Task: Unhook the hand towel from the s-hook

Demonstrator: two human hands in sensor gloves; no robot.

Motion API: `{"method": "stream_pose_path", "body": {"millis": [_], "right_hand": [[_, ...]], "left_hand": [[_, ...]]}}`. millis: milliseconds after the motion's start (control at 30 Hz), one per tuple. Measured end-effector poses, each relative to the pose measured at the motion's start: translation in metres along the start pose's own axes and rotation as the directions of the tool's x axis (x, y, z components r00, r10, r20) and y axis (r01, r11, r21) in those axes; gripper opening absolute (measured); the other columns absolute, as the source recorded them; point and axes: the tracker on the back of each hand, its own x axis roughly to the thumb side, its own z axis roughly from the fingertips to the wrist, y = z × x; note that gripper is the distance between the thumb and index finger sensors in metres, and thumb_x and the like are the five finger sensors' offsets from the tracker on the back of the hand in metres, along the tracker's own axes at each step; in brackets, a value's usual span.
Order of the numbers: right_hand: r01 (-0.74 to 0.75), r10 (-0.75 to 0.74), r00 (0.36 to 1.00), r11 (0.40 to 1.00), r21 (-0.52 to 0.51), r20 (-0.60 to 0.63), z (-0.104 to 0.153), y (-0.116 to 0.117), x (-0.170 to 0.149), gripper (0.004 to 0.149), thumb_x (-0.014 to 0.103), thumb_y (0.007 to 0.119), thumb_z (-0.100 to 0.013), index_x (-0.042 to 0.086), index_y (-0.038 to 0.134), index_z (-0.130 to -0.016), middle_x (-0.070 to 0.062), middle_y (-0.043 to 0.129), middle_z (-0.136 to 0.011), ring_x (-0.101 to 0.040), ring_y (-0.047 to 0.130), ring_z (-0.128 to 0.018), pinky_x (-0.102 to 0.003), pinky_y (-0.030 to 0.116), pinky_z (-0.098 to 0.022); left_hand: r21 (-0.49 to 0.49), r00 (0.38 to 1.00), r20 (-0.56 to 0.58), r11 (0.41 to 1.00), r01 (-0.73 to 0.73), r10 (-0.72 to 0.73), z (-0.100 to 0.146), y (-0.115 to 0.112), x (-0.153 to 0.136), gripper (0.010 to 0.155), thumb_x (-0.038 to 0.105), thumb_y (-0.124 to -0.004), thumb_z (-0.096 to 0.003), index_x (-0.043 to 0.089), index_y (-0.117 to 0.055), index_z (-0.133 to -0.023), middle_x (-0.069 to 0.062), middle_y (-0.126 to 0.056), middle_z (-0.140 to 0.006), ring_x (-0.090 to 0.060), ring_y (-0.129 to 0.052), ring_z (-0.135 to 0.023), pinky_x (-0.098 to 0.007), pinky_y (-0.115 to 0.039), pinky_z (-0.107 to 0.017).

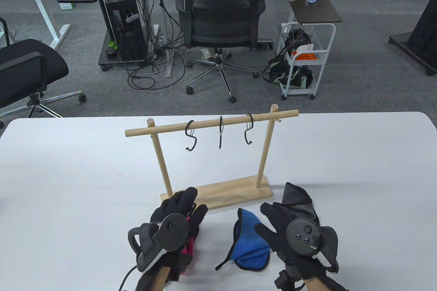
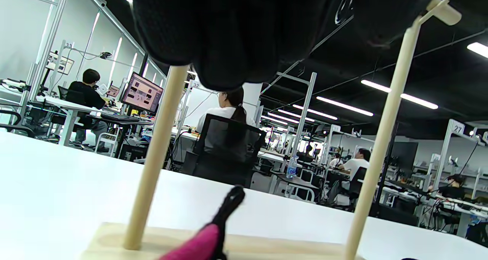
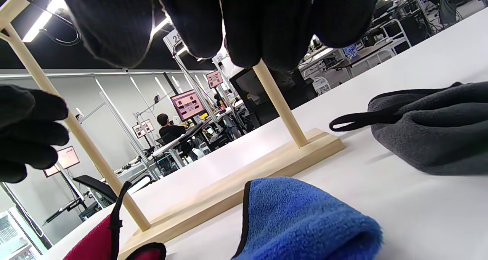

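Note:
The wooden rack point(image 1: 211, 122) holds three black S-hooks point(image 1: 221, 132), all bare. Three hand towels lie on the table in front of its base. The pink towel point(image 1: 188, 251) lies under my left hand point(image 1: 191, 202); it also shows in the left wrist view point(image 2: 198, 246) with its black loop. The blue towel point(image 1: 251, 239) lies between my hands. The grey towel point(image 1: 298, 199) lies just beyond my right hand point(image 1: 276, 209). Both hands hover low with fingers spread, holding nothing. The right wrist view shows the blue towel point(image 3: 301, 222) and grey towel point(image 3: 438, 130) below my fingers point(image 3: 248, 23).
The rack's base point(image 1: 218, 195) stands just beyond my fingertips, its two posts point(image 2: 156, 157) rising ahead. The white table point(image 1: 68, 185) stretches to both sides. Office chairs and a cart stand on the floor past the far edge.

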Motion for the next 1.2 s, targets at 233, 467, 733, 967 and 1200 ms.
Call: {"method": "stream_pose_path", "body": {"millis": [233, 467, 733, 967, 1200], "right_hand": [[-0.01, 0.01, 1.0, 1.0, 0.008, 0.012, 0.001, 0.002, 0.002, 0.063, 0.05, 0.076, -0.061, 0.017, 0.061, -0.113, -0.024, 0.064, -0.113, -0.046, 0.072, -0.097, -0.061, 0.059, -0.073], [-0.02, 0.02, 1.0, 1.0, 0.003, 0.023, 0.002, 0.003, 0.003, 0.063, 0.05, 0.075, -0.061, 0.017, 0.061, -0.113, -0.024, 0.064, -0.114, -0.046, 0.073, -0.097, -0.061, 0.06, -0.073], [-0.022, 0.022, 0.999, 1.0, -0.004, 0.027, 0.002, 0.003, 0.003, 0.063, 0.05, 0.075, -0.061, 0.017, 0.061, -0.113, -0.024, 0.064, -0.113, -0.046, 0.072, -0.097, -0.061, 0.06, -0.073], [-0.023, 0.024, 0.999, 1.0, -0.006, 0.024, 0.003, 0.002, 0.003, 0.063, 0.05, 0.075, -0.061, 0.017, 0.06, -0.113, -0.024, 0.064, -0.114, -0.046, 0.072, -0.097, -0.061, 0.059, -0.073], [-0.026, 0.027, 0.999, 1.0, -0.006, 0.024, 0.003, 0.002, 0.003, 0.063, 0.05, 0.075, -0.061, 0.017, 0.061, -0.113, -0.024, 0.064, -0.114, -0.046, 0.072, -0.097, -0.061, 0.059, -0.073]], "left_hand": [[0.001, 0.999, 0.023, 0.999, -0.048, 0.048, 0.007, -0.016, 0.008, 0.064, 0.062, -0.069, -0.0574, 0.028, -0.066, -0.111, -0.008, -0.077, -0.112, -0.033, -0.086, -0.097, -0.053, -0.073, -0.073], [0.006, 0.997, 0.06, 0.999, -0.045, 0.044, 0.014, -0.024, 0.009, 0.066, 0.065, -0.067, -0.0557, 0.029, -0.066, -0.111, -0.009, -0.076, -0.112, -0.036, -0.083, -0.098, -0.057, -0.07, -0.073], [-0.06, 0.997, 0.065, 0.998, -0.029, 0.033, 0.016, -0.035, 0.01, 0.067, 0.067, -0.066, -0.0551, 0.03, -0.066, -0.111, -0.009, -0.075, -0.113, -0.037, -0.082, -0.099, -0.058, -0.069, -0.074], [-0.07, 0.997, 0.069, 0.997, -0.022, 0.027, 0.017, -0.038, 0.011, 0.067, 0.067, -0.066, -0.0549, 0.03, -0.066, -0.111, -0.009, -0.074, -0.114, -0.038, -0.081, -0.1, -0.059, -0.068, -0.074], [-0.068, 0.997, 0.068, 0.997, -0.024, 0.029, 0.017, -0.038, 0.011, 0.067, 0.067, -0.066, -0.0549, 0.03, -0.066, -0.111, -0.009, -0.074, -0.114, -0.037, -0.081, -0.101, -0.059, -0.068, -0.074]]}}
